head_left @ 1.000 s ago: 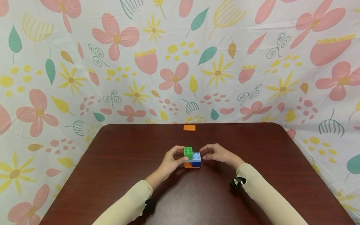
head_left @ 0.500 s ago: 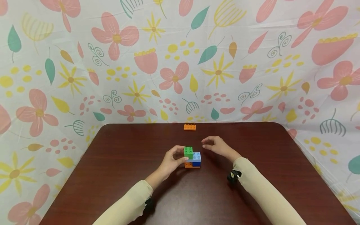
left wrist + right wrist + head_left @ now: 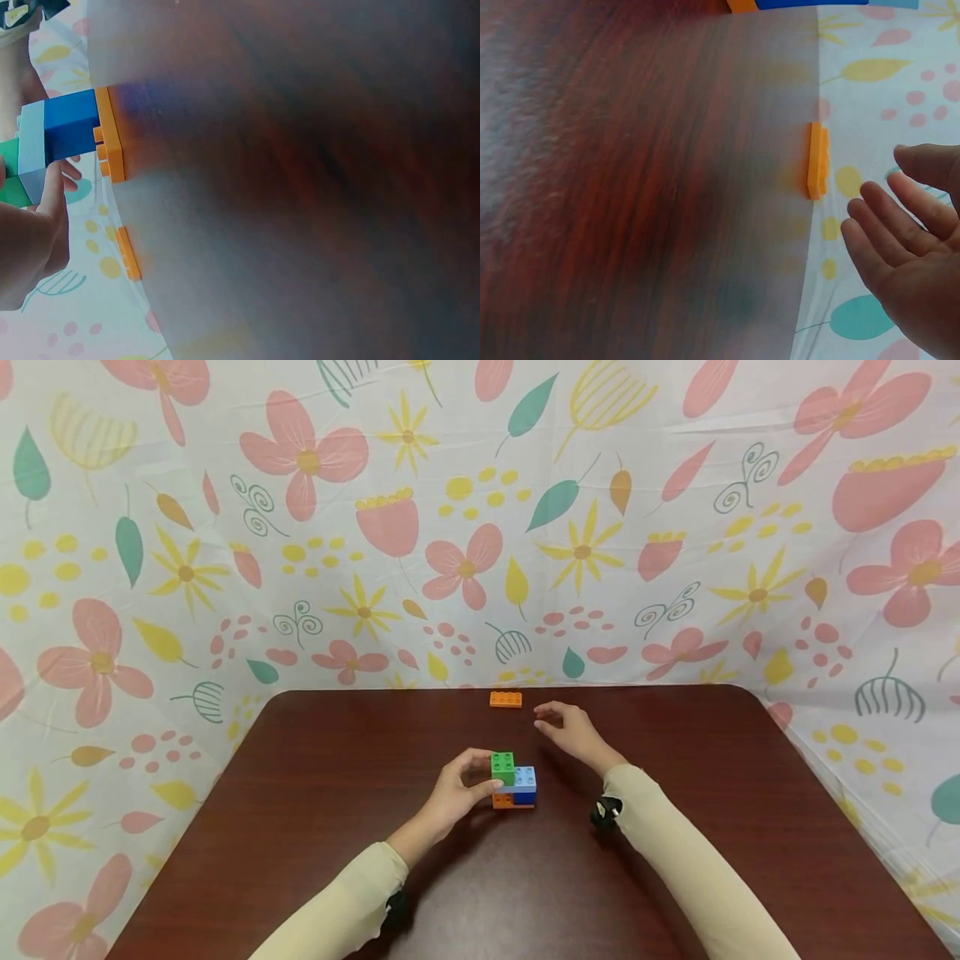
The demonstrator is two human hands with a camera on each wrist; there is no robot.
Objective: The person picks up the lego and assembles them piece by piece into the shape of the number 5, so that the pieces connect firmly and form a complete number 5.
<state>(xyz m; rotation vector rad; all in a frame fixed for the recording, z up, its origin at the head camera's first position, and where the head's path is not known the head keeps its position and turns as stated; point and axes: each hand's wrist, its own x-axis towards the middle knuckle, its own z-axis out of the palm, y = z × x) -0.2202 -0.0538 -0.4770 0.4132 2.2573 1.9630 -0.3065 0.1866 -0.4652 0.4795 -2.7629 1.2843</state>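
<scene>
A small stack of toy building bricks stands mid-table. It has a thin orange brick [image 3: 502,802] at the bottom, a dark blue brick [image 3: 524,797] above it, then a light blue brick [image 3: 525,777] and a green brick [image 3: 502,767] at the top left. My left hand [image 3: 452,789] grips the stack at its upper left, thumb in front and fingers behind, around the green brick. Nothing is in my right hand [image 3: 572,731], its fingers relaxed just right of a loose flat orange brick [image 3: 506,699]. In the right wrist view that brick [image 3: 816,161] lies beyond the fingertips.
A dark reddish-brown table [image 3: 337,760] carries everything. Its far edge meets a white floral cloth [image 3: 465,485] that hangs behind, with the loose orange brick close to that edge. Black bands sit at both wrists.
My right hand has left the right side of the stack and moved away from me towards the far edge, near the loose orange brick. My left hand and the stack have stayed put.
</scene>
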